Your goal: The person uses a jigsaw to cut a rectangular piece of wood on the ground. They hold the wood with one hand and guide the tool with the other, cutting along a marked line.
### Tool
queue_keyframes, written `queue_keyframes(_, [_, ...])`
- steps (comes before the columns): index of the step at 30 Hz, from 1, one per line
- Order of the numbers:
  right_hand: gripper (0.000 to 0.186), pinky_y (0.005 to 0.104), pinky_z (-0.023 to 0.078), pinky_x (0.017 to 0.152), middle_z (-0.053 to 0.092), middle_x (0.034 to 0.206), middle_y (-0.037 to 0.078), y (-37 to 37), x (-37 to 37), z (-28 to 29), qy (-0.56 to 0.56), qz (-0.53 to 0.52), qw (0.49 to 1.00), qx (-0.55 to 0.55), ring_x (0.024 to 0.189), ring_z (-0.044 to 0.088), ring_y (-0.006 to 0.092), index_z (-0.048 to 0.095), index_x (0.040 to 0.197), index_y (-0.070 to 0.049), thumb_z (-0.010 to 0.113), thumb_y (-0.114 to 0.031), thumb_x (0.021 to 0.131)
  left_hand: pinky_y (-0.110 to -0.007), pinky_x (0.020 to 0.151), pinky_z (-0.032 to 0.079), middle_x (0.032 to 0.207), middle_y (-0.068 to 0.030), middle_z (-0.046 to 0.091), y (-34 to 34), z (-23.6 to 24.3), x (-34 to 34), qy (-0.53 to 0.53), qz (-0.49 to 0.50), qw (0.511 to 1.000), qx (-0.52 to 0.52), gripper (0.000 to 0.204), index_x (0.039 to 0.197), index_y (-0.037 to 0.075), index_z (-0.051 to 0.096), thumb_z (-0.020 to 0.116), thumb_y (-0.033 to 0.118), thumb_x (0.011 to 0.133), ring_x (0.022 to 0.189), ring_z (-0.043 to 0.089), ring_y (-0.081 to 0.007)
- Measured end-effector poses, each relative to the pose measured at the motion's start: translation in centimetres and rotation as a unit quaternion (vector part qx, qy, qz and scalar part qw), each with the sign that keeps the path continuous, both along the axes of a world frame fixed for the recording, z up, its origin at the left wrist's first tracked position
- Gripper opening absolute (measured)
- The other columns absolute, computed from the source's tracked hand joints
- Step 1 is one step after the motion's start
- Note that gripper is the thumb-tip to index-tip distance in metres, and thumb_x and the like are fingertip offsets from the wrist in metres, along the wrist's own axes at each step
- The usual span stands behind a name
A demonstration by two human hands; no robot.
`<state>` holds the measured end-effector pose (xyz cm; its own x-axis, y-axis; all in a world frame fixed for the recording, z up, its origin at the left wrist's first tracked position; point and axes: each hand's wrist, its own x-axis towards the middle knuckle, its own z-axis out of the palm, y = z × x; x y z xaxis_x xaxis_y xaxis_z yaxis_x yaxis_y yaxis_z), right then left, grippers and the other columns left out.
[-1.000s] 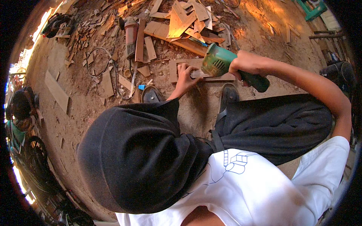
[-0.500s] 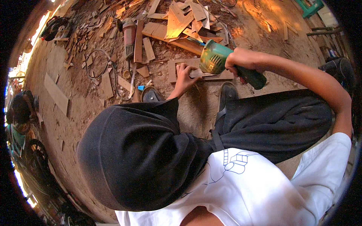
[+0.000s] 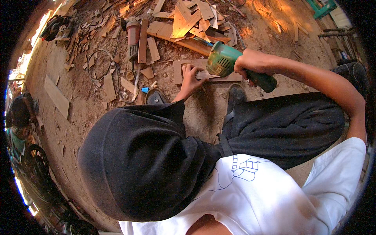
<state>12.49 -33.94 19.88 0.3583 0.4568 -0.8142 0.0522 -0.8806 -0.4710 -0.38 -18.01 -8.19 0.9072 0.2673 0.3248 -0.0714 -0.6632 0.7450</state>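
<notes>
My left hand (image 3: 189, 83) is low over a flat wooden board (image 3: 228, 78) on the ground, its fingers bent around a small pale strip of wood (image 3: 202, 74) that lies on the board. My right hand (image 3: 255, 65) is wrapped round the dark grip of a green power tool (image 3: 224, 59) with a vented, rounded housing. The tool's left end hangs over the board, close to my left fingertips. Its working face is turned away, so I cannot tell whether it touches the wood.
Beyond the board lies a heap of wood offcuts (image 3: 188, 21). A red and grey power tool (image 3: 133, 39) rests left of it, near a loop of cable (image 3: 98, 66). A small blue object (image 3: 145, 90) sits beside my left shoe (image 3: 157, 97). Scraps litter the dirt floor.
The whole view has shifted slightly. Both hands and the green tool stay in nearly the same place over the board, with the same holds.
</notes>
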Motion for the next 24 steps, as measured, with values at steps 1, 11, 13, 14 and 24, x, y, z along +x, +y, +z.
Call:
queue_keyframes(1, [0.019, 0.041, 0.05, 0.042, 0.053, 0.062, 0.013, 0.0, 0.0, 0.1, -0.002, -0.004, 1.0, -0.002, 0.049, 0.059, 0.0253, 0.052, 0.064, 0.001, 0.057, -0.017, 0.063, -0.043, 0.082, 0.038, 0.096, -0.0091, 0.043, 0.0, -0.1, 0.0, -0.001, 0.0, 1.0, 0.005, 0.04, 0.096, 0.008, 0.063, 0.084, 0.023, 0.064, 0.098, 0.037, -0.0293])
queue_keyframes(11, [0.021, 0.0399, 0.05, 0.043, 0.054, 0.061, 0.012, 0.1, -0.1, 0.2, -0.002, -0.006, 1.0, -0.009, 0.049, 0.058, 0.0244, 0.052, 0.063, 0.001, 0.057, -0.019, 0.062, -0.042, 0.084, 0.039, 0.097, -0.0095, 0.044, -0.2, 1.1, -0.2, 0.023, -0.001, 1.0, -0.009, 0.039, 0.097, 0.006, 0.064, 0.084, 0.02, 0.065, 0.098, 0.037, -0.0294])
queue_keyframes(13, [0.021, 0.0398, 0.05, 0.043, 0.054, 0.061, 0.012, 0.1, 0.0, 0.1, -0.006, -0.001, 1.0, -0.008, 0.049, 0.058, 0.0243, 0.053, 0.062, 0.001, 0.057, -0.019, 0.063, -0.042, 0.084, 0.039, 0.097, -0.0095, 0.044, -0.1, 1.2, -0.2, 0.024, 0.001, 1.0, -0.007, 0.038, 0.096, 0.006, 0.064, 0.084, 0.019, 0.066, 0.098, 0.037, -0.0293])
queue_keyframes(14, [0.021, 0.0398, 0.05, 0.043, 0.054, 0.06, 0.012, 0.0, 0.0, 0.0, -0.003, 0.0, 1.0, -0.01, 0.049, 0.058, 0.0242, 0.053, 0.062, 0.001, 0.057, -0.019, 0.063, -0.042, 0.084, 0.039, 0.097, -0.0095, 0.044, -0.3, 1.1, -0.4, 0.027, 0.001, 1.0, -0.012, 0.038, 0.096, 0.006, 0.064, 0.083, 0.019, 0.066, 0.098, 0.037, -0.0293])
queue_keyframes(24, [0.017, 0.0383, 0.05, 0.042, 0.054, 0.057, 0.014, 0.0, -0.3, 0.0, -0.002, -0.019, 1.0, -0.006, 0.047, 0.06, 0.0247, 0.052, 0.056, 0.002, 0.058, -0.012, 0.061, -0.042, 0.085, 0.039, 0.095, -0.0088, 0.047, -0.6, 1.0, -0.4, 0.017, 0.002, 1.0, -0.017, 0.036, 0.095, 0.006, 0.065, 0.082, 0.015, 0.065, 0.099, 0.039, -0.0297])
